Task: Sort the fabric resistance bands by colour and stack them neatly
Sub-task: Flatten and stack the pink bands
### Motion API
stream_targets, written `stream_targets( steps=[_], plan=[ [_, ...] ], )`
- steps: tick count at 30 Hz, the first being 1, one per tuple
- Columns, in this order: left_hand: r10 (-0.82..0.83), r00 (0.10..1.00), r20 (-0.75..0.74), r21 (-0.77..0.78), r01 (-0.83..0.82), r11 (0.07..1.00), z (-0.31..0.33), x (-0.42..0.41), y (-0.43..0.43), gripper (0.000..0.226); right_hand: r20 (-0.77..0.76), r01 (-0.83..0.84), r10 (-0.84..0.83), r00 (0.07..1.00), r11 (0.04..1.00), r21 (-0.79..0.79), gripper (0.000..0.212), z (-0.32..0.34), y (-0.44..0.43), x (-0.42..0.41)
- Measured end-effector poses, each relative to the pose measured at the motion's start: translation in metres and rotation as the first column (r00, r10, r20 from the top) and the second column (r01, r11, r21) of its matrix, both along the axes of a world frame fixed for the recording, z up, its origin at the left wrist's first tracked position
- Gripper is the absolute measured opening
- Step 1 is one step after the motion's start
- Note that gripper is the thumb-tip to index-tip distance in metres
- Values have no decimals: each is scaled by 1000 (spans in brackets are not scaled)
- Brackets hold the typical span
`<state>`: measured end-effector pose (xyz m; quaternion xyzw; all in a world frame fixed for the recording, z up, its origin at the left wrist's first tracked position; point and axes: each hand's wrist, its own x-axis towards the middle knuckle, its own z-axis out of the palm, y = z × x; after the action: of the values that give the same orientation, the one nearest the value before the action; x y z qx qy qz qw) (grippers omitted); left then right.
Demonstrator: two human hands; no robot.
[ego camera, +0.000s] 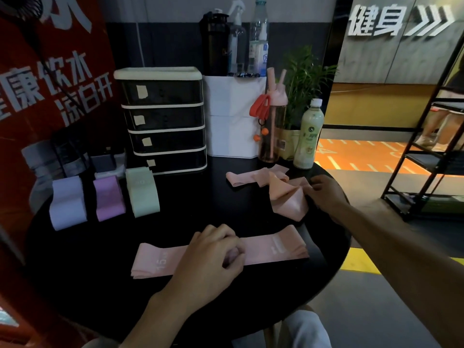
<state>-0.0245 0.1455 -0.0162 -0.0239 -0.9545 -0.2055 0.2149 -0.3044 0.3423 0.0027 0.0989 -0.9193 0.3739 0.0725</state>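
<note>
Our left hand (213, 249) lies curled on the flat pink band (276, 247), grip unclear; our right hand (326, 194) pinches the crumpled pink bands (288, 199) at the table (200, 209)'s right edge, bottles (308, 136) and drawers (165, 121) behind.

Far-left band (67, 202) is showing lavender, next band (109, 198) purple, third band (142, 190) pale green — flat band (273, 247) pink w/ whitish print, crumpled bands (288, 197) pink; counter (200, 197) black.
</note>
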Motion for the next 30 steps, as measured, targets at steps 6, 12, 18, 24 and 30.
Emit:
stream_targets(
  steps=[6,12,18,24,30],
  plan=[
    [-18,1000,7,3,18,1000,0,-2,-2,25,-19,-12,8,1000,975,-222,25,9,-4,1],
    [-11,1000,20,3,11,1000,-1,-1,-2,16,-111,-166,133,985,911,-377,15,42,-2,16],
    [2,1000,-9,48,-2,999,4,1,1,22,-185,-309,251,950,837,-452,15,94,-6,43],
    [36,983,-182,100,-18,995,41,-1,3,12,-297,-420,318,900,812,-405,15,151,-17,79],
    [103,919,-380,294,14,956,125,-24,4,6,-361,-504,380,852,783,-364,19,192,-41,112]
  ],
)
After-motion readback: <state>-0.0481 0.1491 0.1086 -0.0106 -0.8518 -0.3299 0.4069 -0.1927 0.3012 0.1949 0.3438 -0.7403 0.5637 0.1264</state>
